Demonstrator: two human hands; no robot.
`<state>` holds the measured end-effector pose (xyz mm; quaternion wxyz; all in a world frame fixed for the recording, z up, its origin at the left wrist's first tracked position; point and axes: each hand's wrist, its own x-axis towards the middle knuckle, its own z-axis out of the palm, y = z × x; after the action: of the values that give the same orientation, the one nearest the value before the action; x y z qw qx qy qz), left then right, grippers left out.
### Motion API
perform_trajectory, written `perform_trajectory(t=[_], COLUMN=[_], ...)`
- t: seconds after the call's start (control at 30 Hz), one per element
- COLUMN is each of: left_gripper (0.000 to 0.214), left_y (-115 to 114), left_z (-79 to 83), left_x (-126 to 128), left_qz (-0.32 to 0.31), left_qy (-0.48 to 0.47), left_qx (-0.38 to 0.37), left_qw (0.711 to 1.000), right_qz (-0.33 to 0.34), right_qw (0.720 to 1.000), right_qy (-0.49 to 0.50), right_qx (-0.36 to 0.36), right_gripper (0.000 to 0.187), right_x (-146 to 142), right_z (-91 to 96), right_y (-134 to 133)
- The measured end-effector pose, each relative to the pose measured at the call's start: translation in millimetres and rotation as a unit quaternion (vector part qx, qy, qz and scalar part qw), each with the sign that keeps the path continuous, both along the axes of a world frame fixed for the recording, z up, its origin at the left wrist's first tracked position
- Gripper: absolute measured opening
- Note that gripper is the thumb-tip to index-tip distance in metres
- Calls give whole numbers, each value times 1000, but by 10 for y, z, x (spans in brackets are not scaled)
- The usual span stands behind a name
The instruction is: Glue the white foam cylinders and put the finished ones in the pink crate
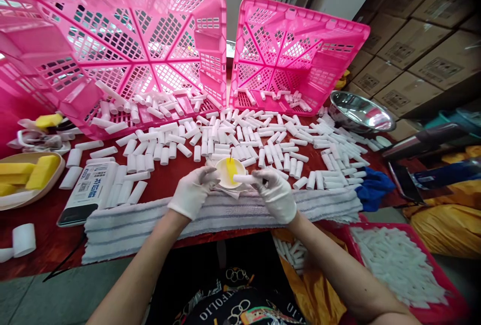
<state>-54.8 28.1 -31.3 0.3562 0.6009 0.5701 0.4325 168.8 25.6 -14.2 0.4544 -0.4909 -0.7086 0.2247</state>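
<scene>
In the white glove of my right hand (276, 192), a short white tube (244, 179) is pinched between thumb and fingers, pointing left over a small round dish (222, 180). A yellow block (230, 170) sits in that dish, with a thin dark pin standing up from it. My left hand (192, 192), also gloved, is at the dish's left side with its fingers closed together. Whatever is between those fingertips, if anything, I cannot make out. Both wrists are over a striped towel (225, 217) along the table's front edge.
Many loose white tubes (240, 137) cover the red table (45, 245), spilling from two tipped pink crates (150, 59). On the left are a phone (77, 214) and a tray (56, 177) of yellow blocks. A metal bowl (363, 112) stands right; below, a red bin (456, 297) holds white pieces.
</scene>
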Motion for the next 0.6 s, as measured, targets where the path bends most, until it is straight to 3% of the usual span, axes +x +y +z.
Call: perform_trajectory(t=[0.1, 0.2, 0.27, 0.33, 0.4, 0.47, 0.53, 0.6], left_gripper=[38, 38, 37, 47, 59, 60, 57, 54], left_y=[-147, -264, -319, -363, -403, -444, -489, -542], left_z=[156, 286, 338, 352, 339, 321, 313, 316], left_x=[87, 153, 209, 300, 423, 560, 692, 817], left_qz=[-46, -82, -89, -83, -78, -80, -62, -29], left_qy=[-11, 32, 60, 69, 68, 72, 93, 123], left_qx=[36, 21, -26, -90, -149, -181, -165, -114], left_qw=[998, 996, 994, 990, 983, 977, 980, 985], right_qz=[-4, 13, 12, 18, 18, 2, -28, -76], right_qw=[979, 976, 990, 994, 961, 922, 915, 932], right_qy=[141, 105, 23, -105, -226, -284, -291, -273], right_qx=[-147, -190, -138, -7, 157, 261, 277, 227], right_gripper=[30, 31, 30, 33, 40, 43, 42, 42], right_x=[-115, -155, -130, -74, -11, 29, 31, 17], right_z=[113, 150, 154, 163, 186, 211, 218, 192], right_y=[-21, -42, -97, -179, -264, -336, -395, -454])
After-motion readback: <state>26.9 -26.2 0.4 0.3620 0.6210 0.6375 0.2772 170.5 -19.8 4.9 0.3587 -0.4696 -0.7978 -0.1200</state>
